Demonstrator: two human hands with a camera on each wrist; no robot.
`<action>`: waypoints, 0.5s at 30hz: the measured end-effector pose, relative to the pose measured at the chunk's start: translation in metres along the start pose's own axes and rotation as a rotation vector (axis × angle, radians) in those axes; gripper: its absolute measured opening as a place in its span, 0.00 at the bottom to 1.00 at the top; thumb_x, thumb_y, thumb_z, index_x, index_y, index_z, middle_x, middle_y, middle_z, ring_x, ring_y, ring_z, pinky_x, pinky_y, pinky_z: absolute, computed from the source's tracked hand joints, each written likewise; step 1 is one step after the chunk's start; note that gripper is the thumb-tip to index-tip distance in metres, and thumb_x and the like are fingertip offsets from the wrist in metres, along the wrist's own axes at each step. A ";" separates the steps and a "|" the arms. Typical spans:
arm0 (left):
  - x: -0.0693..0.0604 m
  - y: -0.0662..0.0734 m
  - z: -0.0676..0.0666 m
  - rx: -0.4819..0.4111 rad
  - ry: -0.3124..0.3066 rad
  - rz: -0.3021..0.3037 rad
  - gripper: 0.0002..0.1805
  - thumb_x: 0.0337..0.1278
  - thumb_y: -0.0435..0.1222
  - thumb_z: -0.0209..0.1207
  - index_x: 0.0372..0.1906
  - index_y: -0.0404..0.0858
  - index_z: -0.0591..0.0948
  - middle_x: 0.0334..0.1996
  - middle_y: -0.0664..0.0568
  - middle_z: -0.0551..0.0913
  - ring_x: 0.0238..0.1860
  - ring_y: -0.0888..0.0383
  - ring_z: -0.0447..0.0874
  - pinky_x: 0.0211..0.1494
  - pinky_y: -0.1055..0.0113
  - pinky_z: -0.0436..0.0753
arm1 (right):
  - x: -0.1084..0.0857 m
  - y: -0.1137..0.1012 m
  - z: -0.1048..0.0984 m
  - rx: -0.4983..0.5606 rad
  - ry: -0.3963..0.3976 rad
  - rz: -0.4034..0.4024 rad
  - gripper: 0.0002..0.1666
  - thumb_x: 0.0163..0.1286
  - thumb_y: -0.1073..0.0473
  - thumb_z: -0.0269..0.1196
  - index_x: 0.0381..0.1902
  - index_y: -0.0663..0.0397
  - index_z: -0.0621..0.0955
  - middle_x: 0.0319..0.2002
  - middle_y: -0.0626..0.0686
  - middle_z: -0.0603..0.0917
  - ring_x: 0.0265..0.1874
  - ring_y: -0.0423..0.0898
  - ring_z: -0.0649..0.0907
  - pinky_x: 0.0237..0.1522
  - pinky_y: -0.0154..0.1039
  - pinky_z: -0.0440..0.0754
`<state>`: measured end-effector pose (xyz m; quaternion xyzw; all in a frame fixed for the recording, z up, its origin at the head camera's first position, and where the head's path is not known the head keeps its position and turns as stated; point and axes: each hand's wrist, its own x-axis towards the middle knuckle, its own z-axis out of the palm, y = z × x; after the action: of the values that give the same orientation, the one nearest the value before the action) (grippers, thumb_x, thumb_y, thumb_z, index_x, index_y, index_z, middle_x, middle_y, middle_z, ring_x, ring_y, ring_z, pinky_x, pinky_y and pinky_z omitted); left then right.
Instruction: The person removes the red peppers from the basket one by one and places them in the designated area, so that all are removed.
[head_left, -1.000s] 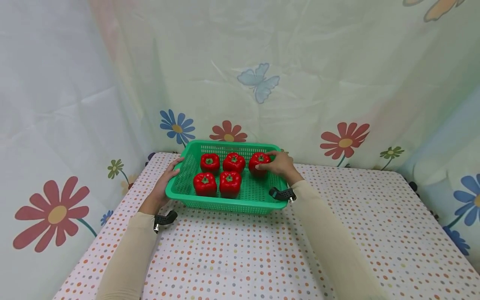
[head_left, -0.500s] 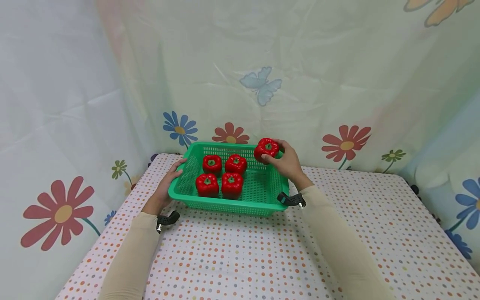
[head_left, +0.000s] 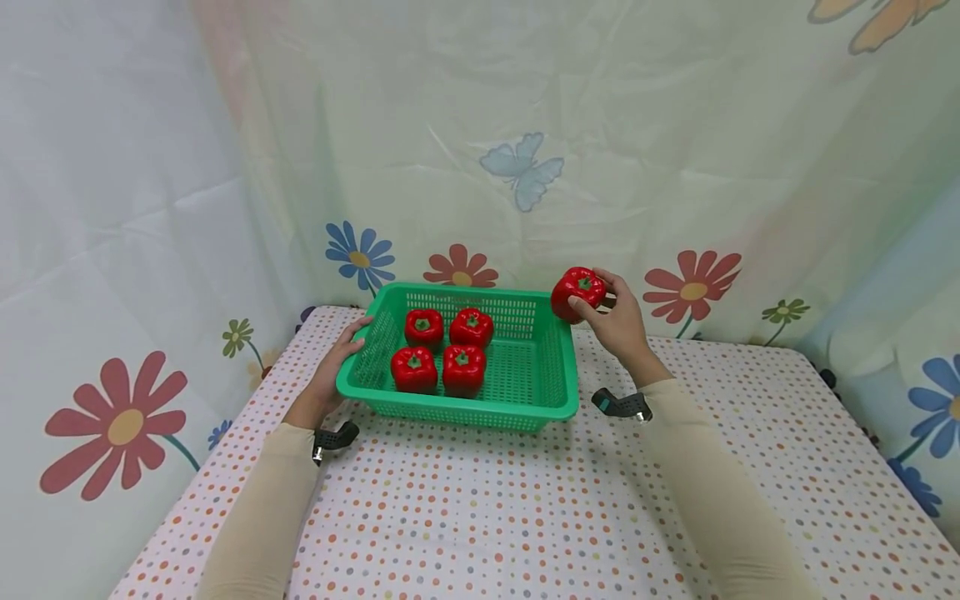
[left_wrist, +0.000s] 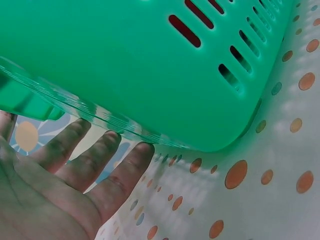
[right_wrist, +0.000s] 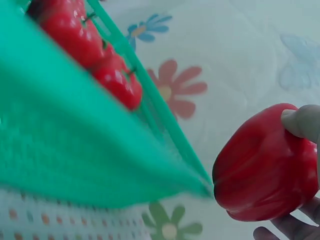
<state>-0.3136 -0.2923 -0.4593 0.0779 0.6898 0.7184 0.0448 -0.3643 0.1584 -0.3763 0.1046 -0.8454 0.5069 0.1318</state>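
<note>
A red bell pepper [head_left: 574,292] with a green stem is held by my right hand [head_left: 621,321] above the basket's right rim, thumb in front and fingers behind. In the right wrist view the same bell pepper [right_wrist: 262,167] hangs beside the basket wall. The green plastic basket [head_left: 517,410] stands on the table with several red bell peppers [head_left: 464,370] in its left and middle part. My left hand [head_left: 330,371] rests against the basket's left side. Straight fingers [left_wrist: 105,175] touch the outer wall in the left wrist view; the thumb is out of sight there.
The table [head_left: 465,517] wears a dotted white cloth. A flower-printed curtain [head_left: 600,167] hangs behind and along both sides, close to the table's back edge. Black cameras [head_left: 621,404] are strapped to both wrists.
The right hand has lifted the bell pepper from the basket's back right corner and carried it up and to the right, over the rim. The left hand stays at the basket's side.
</note>
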 end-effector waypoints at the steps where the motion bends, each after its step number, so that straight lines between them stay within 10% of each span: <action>1: 0.000 0.000 0.000 -0.001 -0.002 0.002 0.28 0.77 0.44 0.38 0.77 0.54 0.53 0.78 0.46 0.48 0.74 0.39 0.54 0.65 0.49 0.70 | 0.000 0.003 -0.004 -0.011 0.007 0.013 0.44 0.68 0.47 0.64 0.75 0.52 0.59 0.68 0.63 0.68 0.62 0.62 0.73 0.55 0.57 0.79; 15: 0.000 0.001 0.001 0.008 0.000 0.004 0.27 0.78 0.44 0.37 0.77 0.53 0.53 0.78 0.46 0.49 0.73 0.40 0.56 0.62 0.54 0.72 | -0.009 0.065 -0.028 -0.091 0.002 0.241 0.48 0.69 0.44 0.62 0.78 0.54 0.54 0.72 0.66 0.62 0.67 0.66 0.67 0.62 0.60 0.74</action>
<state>-0.3130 -0.2913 -0.4586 0.0797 0.6924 0.7158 0.0432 -0.3729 0.2131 -0.4203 -0.0041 -0.8738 0.4803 0.0752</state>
